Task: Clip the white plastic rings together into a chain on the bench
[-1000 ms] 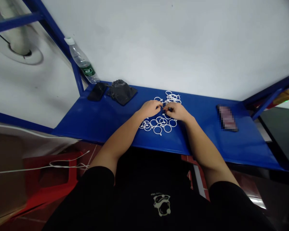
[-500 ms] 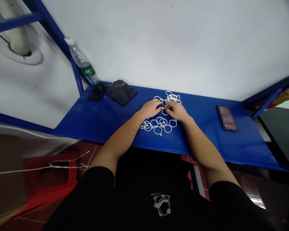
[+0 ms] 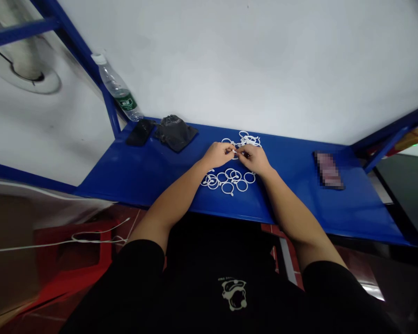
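Far left: blue metal frame bars (image 3: 21, 33), with a pale cylindrical pipe (image 3: 21, 55) passing through a round white collar (image 3: 52, 81). Below: brown cardboard box (image 3: 7, 241), then red plastic stool (image 3: 106, 250), crossed by a thin white cable (image 3: 62, 242), over red floor tiles (image 3: 128, 220).

Continuing right: glossy blue table (image 3: 132, 171), set along a plain white wall (image 3: 230, 55). At left rear corner: clear plastic bottle (image 3: 113, 83) with white cap, near the frame bars. Beside bottle base: flat black rectangular object (image 3: 139, 133). Just right: crumpled dark fabric pouch (image 3: 176, 134).

Mid-table: left hand (image 3: 218, 154), thumb and fingers pinched on one small white plastic ring (image 3: 234, 151). Opposite: right hand (image 3: 256, 157), fingertips drawn together at the same ring; cannot tell whether also gripping it. Behind the hands, towards the wall: overlapping heap of white rings (image 3: 250, 140). In front of the hands: loose group of white rings (image 3: 227, 194), lying flat, several overlapping.

Farther right, well apart from the rings: dark-edged rectangular object (image 3: 329, 170) with pixelated face, flat on the table. Beyond right end: dark flat panel (image 3: 411, 185).

Markings, left to right: dark green label (image 3: 126, 102) on the bottle, white characters too small to read. On black shirt (image 3: 181, 287): pale cartoon print (image 3: 236, 297), short line of lettering above, not clearly legible.
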Tool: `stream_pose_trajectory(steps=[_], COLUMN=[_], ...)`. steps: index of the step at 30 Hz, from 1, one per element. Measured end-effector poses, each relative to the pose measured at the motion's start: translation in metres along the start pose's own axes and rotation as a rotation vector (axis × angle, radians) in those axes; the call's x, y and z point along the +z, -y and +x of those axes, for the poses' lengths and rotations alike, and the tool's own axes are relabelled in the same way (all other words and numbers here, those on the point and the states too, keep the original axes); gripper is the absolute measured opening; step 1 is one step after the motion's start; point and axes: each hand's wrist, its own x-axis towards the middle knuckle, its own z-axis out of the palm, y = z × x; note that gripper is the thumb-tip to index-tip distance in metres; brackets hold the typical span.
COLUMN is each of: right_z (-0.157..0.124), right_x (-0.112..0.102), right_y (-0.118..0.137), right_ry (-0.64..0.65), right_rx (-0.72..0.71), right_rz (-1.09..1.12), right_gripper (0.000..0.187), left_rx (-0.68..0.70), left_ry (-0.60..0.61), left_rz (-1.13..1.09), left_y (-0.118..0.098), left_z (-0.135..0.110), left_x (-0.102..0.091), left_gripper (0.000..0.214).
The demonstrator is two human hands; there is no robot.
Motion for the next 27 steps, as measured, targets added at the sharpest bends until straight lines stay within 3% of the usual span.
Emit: stream_pose_trajectory(steps=[10,17,23,25,27], right_z=[0.001,0.0,0.0,-0.003,-0.008], right_x=[0.001,-0.001,-0.033,-0.05,-0.064], right_y=[0.01,0.009,-0.01,-0.02,-0.029], right_ry=[0.083,0.05,-0.064,-0.013,0.122], right_rx=[-0.001,-0.01,0.104,0.214,0.319], right_rz=[0.046,0.021,-0.066,-0.061,0.002], right_gripper=[0.013,0.016,0.022,0.021,0.02], left_rx=[0.033,0.123,0.108,0.054,0.024], left_ry=[0.0,-0.041,-0.076,-0.04,0.001], left_rz=[0.084,0.148,0.207,0.216,0.225], left_y=[-0.003,0.004,0.009,0.01,0.009], left_z=[0.0,0.002,0.0,-0.001,-0.001], left_x=[-0.006,-0.002,0.0,-0.001,-0.001], left_gripper=[0.02,0.03,0.043,0.046,0.045])
